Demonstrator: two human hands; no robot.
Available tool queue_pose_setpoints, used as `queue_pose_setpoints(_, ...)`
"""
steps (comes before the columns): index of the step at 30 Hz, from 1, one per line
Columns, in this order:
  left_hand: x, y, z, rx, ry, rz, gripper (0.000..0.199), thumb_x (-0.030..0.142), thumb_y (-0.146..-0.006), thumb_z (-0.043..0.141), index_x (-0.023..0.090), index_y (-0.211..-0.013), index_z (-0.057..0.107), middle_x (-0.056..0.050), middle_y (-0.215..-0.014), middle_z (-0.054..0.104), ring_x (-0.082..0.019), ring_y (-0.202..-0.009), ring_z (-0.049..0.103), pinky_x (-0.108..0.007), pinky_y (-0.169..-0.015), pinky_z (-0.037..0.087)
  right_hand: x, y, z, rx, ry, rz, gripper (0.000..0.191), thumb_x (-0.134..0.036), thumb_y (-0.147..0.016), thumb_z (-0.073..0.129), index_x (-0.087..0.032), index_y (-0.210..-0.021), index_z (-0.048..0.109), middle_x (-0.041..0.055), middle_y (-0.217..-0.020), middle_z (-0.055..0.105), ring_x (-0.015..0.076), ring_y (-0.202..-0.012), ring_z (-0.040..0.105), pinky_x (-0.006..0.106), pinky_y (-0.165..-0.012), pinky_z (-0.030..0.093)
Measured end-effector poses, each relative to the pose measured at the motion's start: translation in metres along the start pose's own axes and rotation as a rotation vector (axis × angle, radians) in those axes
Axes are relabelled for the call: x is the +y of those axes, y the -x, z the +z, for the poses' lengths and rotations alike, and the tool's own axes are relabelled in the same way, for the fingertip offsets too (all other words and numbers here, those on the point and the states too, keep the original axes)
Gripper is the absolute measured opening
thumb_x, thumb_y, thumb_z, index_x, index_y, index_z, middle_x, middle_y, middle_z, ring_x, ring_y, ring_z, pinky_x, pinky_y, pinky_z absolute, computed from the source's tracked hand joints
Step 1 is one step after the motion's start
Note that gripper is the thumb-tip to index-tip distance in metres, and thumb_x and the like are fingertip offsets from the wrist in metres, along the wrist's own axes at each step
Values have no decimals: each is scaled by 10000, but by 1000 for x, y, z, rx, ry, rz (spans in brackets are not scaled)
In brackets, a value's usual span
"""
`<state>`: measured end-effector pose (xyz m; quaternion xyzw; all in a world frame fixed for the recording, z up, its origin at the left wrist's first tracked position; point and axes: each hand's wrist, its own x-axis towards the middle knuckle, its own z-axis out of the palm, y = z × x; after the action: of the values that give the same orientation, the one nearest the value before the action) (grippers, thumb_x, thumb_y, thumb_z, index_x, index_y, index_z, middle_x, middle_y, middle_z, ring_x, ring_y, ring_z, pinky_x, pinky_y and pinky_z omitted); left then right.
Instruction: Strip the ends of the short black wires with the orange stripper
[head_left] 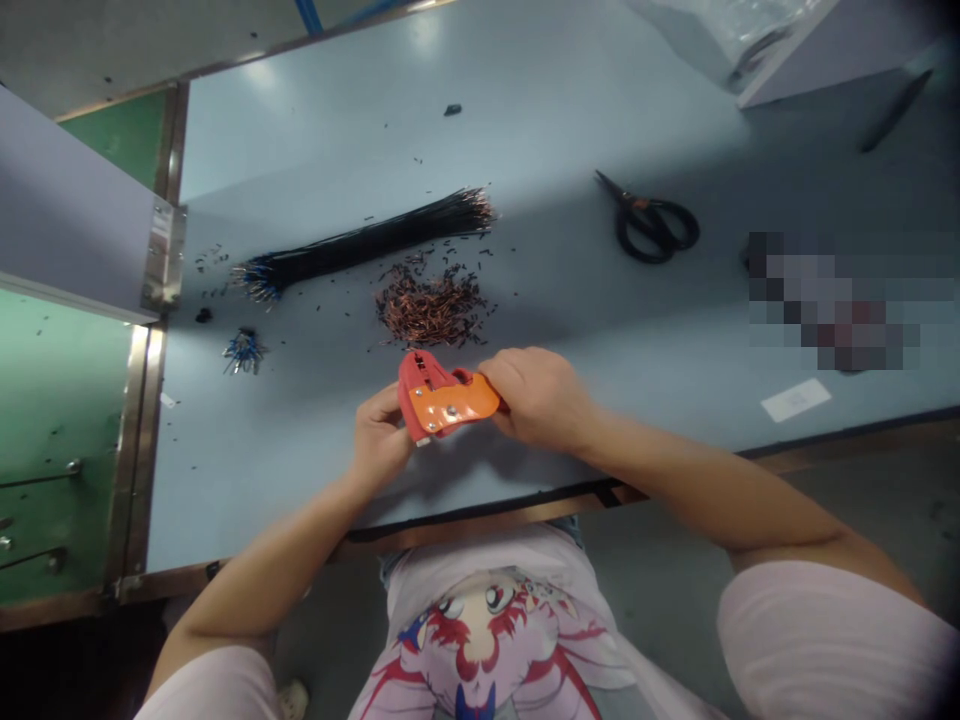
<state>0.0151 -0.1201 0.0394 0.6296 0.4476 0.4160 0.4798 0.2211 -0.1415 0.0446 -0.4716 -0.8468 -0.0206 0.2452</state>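
A red and orange wire stripper is held above the table near its front edge. My right hand is wrapped round its handle end. At its red head, my left hand is closed, with its fingers partly hidden behind the tool; what they pinch cannot be made out. Just beyond the tool lies a pile of short copper and black wire scraps. Behind that pile stretches a bundle of black wires, with blue terminals at its left end and bare copper ends at its right.
Black-handled scissors lie right of the bundle. A small heap of blue terminals is at the left. A white label and a pixelated patch are at the right. White panels stand at the table's sides.
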Motion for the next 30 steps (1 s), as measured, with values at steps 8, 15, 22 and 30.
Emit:
queue_pose_setpoints(8, -5, -4, -3, 3, -69, -199, 167, 309, -705, 704, 141, -706, 701, 4, -629, 627, -78, -539, 505, -185, -526, 410, 5, -6, 1, -315, -213, 310, 156, -278, -812, 518, -141, -869, 564, 71, -726, 633, 183, -596, 503, 281, -550, 258)
queue_pose_setpoints(15, -8, -21, -19, 163, -172, -191, 181, 314, -703, 707, 155, -790, 712, 12, -662, 637, -72, -565, 517, -187, -568, 420, 17, -15, -18, -165, -716, 530, 269, -393, -793, 614, -155, -901, 549, 6, -776, 553, 147, -669, 488, 271, -641, 355)
queue_pose_setpoints(22, -15, -26, -25, 196, -119, -165, 205, 355, -777, 658, 156, -824, 672, 3, -705, 650, -74, -581, 533, -188, -559, 419, 19, -14, -20, -185, -1153, 674, 211, -334, -802, 633, -149, -876, 566, 3, -794, 556, 134, -691, 511, 286, -660, 415)
queue_pose_setpoints(30, -23, -24, -23, 12, -430, -16, 194, 329, -893, 510, 179, -858, 628, -43, -873, 694, -157, -850, 615, -295, -814, 450, 9, -7, 11, -363, -2150, 1078, 196, -220, -748, 650, -123, -912, 604, 39, -774, 649, 191, -688, 657, 375, -699, 558)
